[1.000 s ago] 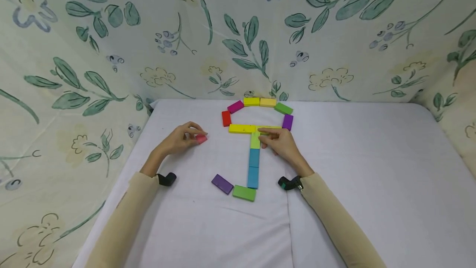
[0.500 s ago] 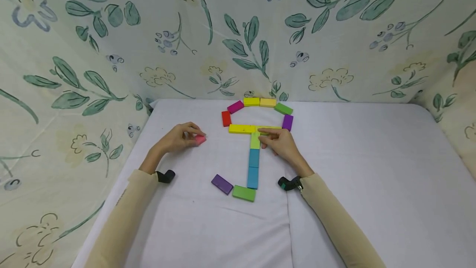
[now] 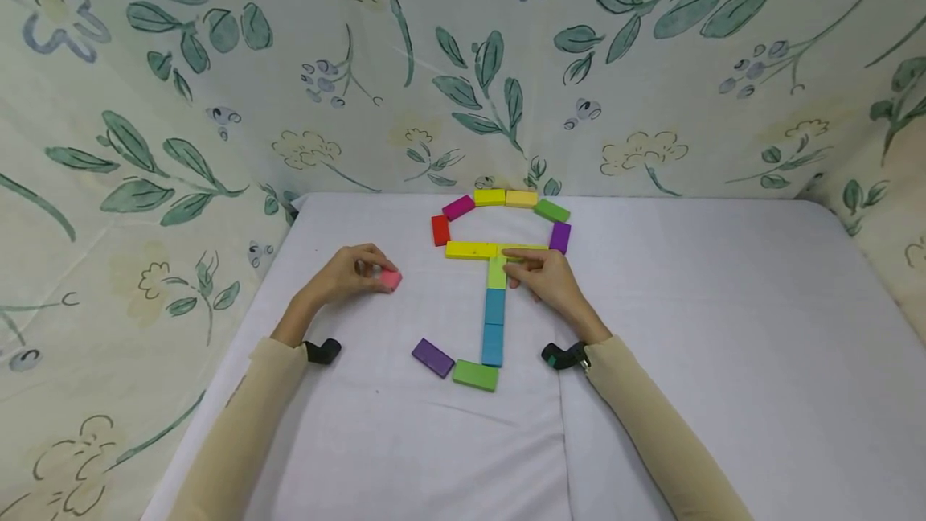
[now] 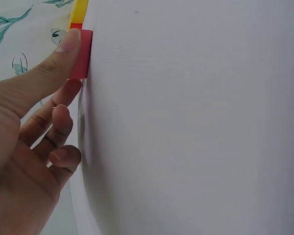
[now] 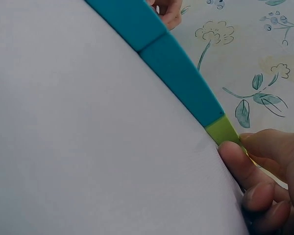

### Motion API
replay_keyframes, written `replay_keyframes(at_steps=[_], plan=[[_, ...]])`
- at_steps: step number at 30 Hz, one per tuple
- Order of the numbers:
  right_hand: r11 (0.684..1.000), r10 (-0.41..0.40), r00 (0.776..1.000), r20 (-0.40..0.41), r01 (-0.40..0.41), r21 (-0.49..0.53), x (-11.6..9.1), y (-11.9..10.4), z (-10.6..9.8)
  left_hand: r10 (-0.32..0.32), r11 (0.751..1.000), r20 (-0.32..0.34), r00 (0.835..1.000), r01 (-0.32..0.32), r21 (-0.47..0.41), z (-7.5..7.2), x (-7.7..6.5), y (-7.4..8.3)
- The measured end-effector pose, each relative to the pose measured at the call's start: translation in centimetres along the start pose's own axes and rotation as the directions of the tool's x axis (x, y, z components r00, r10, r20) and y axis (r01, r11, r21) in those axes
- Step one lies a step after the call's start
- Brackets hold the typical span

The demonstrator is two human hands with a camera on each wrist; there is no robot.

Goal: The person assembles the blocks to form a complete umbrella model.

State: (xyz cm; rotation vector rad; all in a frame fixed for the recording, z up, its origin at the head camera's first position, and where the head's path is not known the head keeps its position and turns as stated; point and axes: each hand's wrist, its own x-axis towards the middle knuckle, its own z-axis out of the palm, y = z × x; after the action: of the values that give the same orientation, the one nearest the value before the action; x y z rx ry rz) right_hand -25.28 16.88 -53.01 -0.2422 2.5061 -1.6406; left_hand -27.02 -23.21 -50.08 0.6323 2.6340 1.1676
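On the white-covered table, my left hand pinches a pinkish-red block between thumb and fingers, left of the row of blocks. The left wrist view shows its thumb lying along that block. My right hand has its thumb and index fingertips at the top of a yellow-green block, gripping it. Part of this block is hidden by the fingers. It joins two yellow blocks above and two blue blocks below. The right hand covers part of the right yellow block.
Above the yellow blocks arches a ring with red, magenta, yellow, green and purple blocks. Below the blue column lie a green block and a tilted purple block. Floral cloth hangs behind.
My left hand has turned and tilted the pinkish-red block a little, so more of its face shows, lowering it slightly. The right hand and the laid blocks stay in place.
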Motion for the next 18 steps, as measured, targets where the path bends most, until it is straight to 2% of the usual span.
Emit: replay_keyframes(at_steps=[5,10,18], plan=[[1.0,-0.009,1.0,-0.003,0.009,0.008,0.0,0.1,0.0,0.029,0.999,0.02,0.999,-0.029,-0.023,0.3,-0.5,0.2],[1.0,-0.015,1.0,0.003,0.015,0.016,0.0,0.1,0.1,0.056,0.998,0.076,0.996,-0.053,-0.04,0.9,-1.5,1.1],[1.0,-0.022,1.0,0.0,0.022,0.017,0.0,0.1,0.1,0.11,0.993,0.212,0.971,-0.099,-0.062,2.0,-3.1,3.4]])
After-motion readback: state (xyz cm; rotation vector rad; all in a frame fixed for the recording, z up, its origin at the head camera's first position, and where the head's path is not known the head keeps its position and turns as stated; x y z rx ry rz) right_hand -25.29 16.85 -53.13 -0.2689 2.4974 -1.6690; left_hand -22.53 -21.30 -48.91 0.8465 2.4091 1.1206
